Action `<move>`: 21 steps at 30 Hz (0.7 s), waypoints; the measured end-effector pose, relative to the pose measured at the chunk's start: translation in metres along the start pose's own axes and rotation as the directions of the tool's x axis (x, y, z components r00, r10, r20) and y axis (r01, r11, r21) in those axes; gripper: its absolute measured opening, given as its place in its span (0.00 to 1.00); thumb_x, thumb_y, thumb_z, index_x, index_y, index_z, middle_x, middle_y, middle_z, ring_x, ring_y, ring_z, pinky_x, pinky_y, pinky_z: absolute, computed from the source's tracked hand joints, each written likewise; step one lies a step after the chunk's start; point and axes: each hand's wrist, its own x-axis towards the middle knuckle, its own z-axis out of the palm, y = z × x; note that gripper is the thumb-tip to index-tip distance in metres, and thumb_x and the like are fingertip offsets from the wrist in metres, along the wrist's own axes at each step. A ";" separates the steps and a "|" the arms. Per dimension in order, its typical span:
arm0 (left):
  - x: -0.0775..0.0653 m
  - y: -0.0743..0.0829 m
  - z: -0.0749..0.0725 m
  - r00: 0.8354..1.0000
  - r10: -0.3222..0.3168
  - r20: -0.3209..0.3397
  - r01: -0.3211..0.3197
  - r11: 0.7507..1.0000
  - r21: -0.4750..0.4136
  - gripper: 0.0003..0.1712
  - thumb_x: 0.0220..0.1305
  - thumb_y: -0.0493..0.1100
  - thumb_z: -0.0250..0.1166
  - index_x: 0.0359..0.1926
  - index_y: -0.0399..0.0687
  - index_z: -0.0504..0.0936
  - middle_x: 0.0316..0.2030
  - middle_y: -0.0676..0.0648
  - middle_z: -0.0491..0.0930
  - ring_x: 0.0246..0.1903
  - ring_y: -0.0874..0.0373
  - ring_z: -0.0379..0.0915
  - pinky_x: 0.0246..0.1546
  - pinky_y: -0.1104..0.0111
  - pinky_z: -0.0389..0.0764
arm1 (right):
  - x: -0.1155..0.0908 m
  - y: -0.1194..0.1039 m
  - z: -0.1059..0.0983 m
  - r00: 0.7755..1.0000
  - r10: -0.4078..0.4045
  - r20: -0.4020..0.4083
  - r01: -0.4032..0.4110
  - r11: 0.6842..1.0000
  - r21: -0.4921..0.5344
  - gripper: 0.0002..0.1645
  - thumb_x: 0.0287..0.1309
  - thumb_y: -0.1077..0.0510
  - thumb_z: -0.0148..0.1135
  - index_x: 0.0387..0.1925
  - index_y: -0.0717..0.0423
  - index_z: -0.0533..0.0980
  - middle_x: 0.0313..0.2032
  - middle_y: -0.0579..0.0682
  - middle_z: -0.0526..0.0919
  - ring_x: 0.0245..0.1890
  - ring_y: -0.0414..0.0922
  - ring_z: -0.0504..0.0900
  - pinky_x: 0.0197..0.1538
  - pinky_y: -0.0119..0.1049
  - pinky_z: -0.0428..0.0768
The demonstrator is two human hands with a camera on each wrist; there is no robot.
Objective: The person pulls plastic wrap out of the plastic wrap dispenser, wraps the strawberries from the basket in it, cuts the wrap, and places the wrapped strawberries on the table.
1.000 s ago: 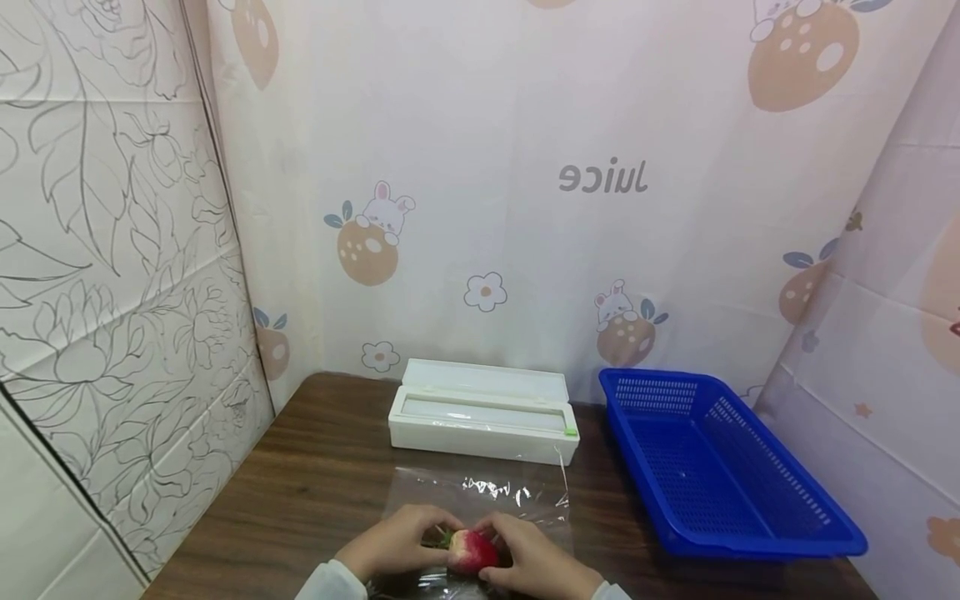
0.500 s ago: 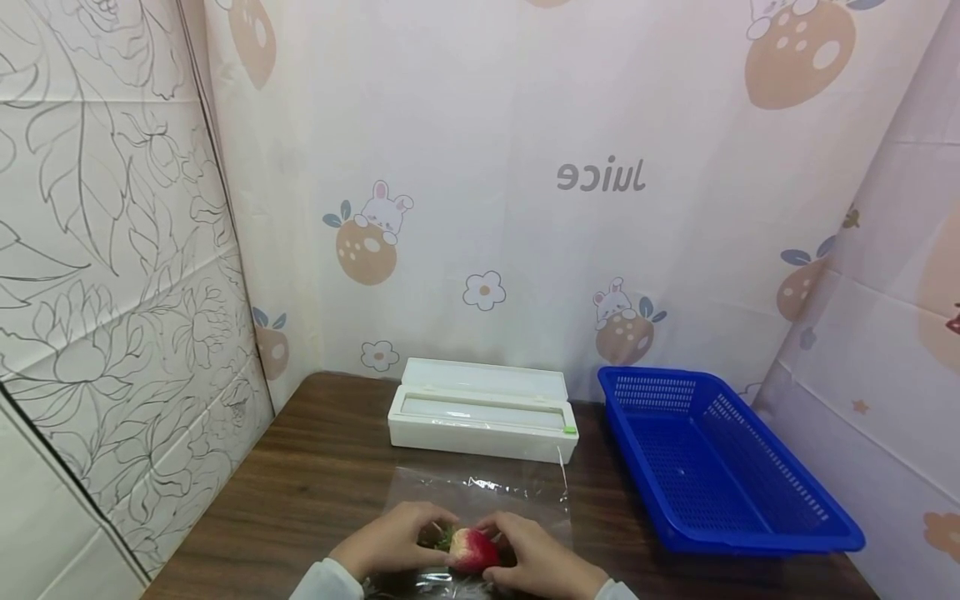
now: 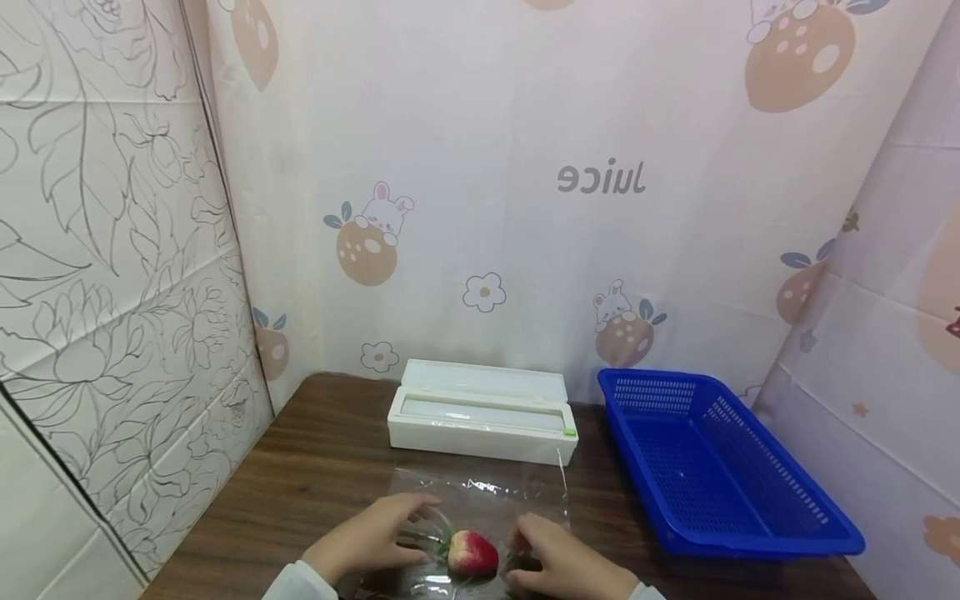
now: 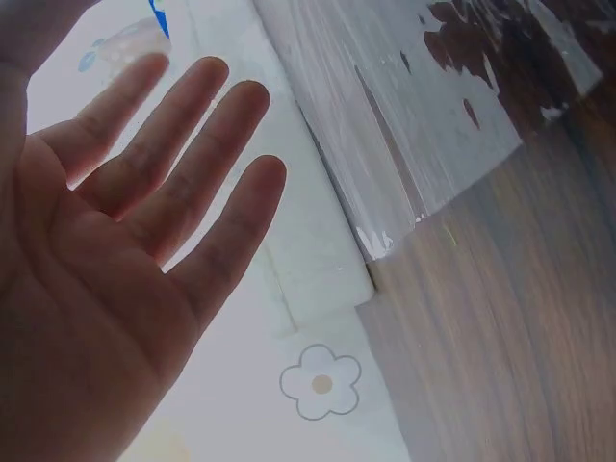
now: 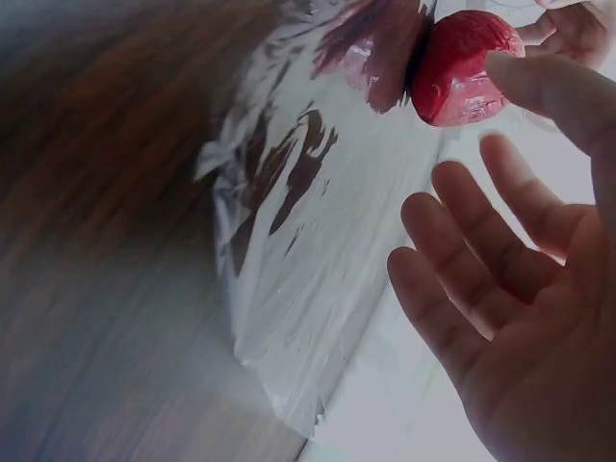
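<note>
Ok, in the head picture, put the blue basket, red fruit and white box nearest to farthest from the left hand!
From the left hand:
1. Red fruit: just to its right.
2. White box: farther ahead.
3. Blue basket: far right.

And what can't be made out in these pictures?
Underside of the red fruit: head view, hidden by its own body.
Near edge of the clear film: head view, cut off by the bottom edge.
Back of the white box: head view, behind its raised lid.
Left grip: right wrist view, partly cut off.
</note>
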 end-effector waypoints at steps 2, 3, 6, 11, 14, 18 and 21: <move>-0.002 0.000 -0.001 0.999 0.029 -0.018 -0.029 0.999 0.038 0.29 0.57 0.45 0.76 0.57 0.41 0.78 0.48 0.47 0.83 0.48 0.56 0.79 0.49 0.64 0.81 | -0.003 0.001 -0.002 0.999 -0.033 0.030 0.034 0.999 -0.039 0.14 0.58 0.47 0.72 0.38 0.45 0.75 0.34 0.34 0.74 0.34 0.30 0.70 0.36 0.26 0.73; -0.003 0.000 -0.002 0.999 0.040 -0.023 -0.038 0.998 0.054 0.25 0.57 0.45 0.76 0.53 0.42 0.80 0.46 0.49 0.83 0.47 0.57 0.79 0.48 0.65 0.81 | -0.004 0.001 -0.003 0.998 -0.049 0.046 0.051 0.997 -0.049 0.12 0.59 0.47 0.71 0.38 0.44 0.76 0.34 0.33 0.74 0.35 0.30 0.70 0.37 0.26 0.72; -0.005 0.001 0.000 0.998 0.058 -0.007 -0.058 0.998 0.031 0.11 0.57 0.42 0.75 0.41 0.47 0.84 0.37 0.57 0.83 0.38 0.65 0.79 0.40 0.71 0.82 | -0.007 0.002 -0.001 0.990 -0.106 0.091 0.110 0.993 -0.046 0.08 0.62 0.47 0.69 0.38 0.42 0.79 0.35 0.31 0.75 0.37 0.28 0.71 0.38 0.25 0.72; -0.008 0.003 0.008 0.995 0.005 0.101 0.005 0.995 -0.101 0.06 0.57 0.35 0.71 0.31 0.51 0.86 0.25 0.67 0.78 0.25 0.75 0.74 0.27 0.79 0.78 | -0.008 0.005 0.003 0.974 -0.176 0.142 0.180 0.984 -0.010 0.07 0.61 0.50 0.69 0.39 0.44 0.80 0.36 0.31 0.78 0.39 0.28 0.72 0.40 0.22 0.73; -0.010 0.004 0.013 0.991 0.011 0.130 0.006 0.992 -0.130 0.06 0.54 0.33 0.72 0.29 0.49 0.85 0.24 0.66 0.78 0.24 0.76 0.73 0.26 0.79 0.79 | -0.007 0.007 0.006 0.966 -0.213 0.144 0.222 0.974 -0.051 0.09 0.57 0.54 0.72 0.37 0.44 0.79 0.35 0.31 0.78 0.38 0.27 0.71 0.40 0.20 0.71; -0.011 0.003 0.016 0.986 0.024 0.164 0.004 0.986 -0.164 0.08 0.52 0.33 0.75 0.31 0.48 0.85 0.26 0.64 0.79 0.26 0.75 0.74 0.28 0.79 0.79 | -0.008 0.008 0.010 0.965 -0.225 0.135 0.243 0.962 -0.129 0.13 0.49 0.58 0.75 0.34 0.42 0.78 0.34 0.31 0.76 0.37 0.26 0.68 0.38 0.18 0.69; -0.011 0.001 0.017 0.983 0.029 0.184 0.000 0.988 -0.155 0.10 0.50 0.34 0.76 0.33 0.49 0.84 0.28 0.64 0.79 0.28 0.74 0.74 0.29 0.78 0.78 | -0.010 0.008 0.011 0.965 -0.236 0.115 0.255 0.947 -0.194 0.15 0.45 0.60 0.75 0.32 0.41 0.77 0.34 0.31 0.74 0.37 0.27 0.67 0.37 0.16 0.67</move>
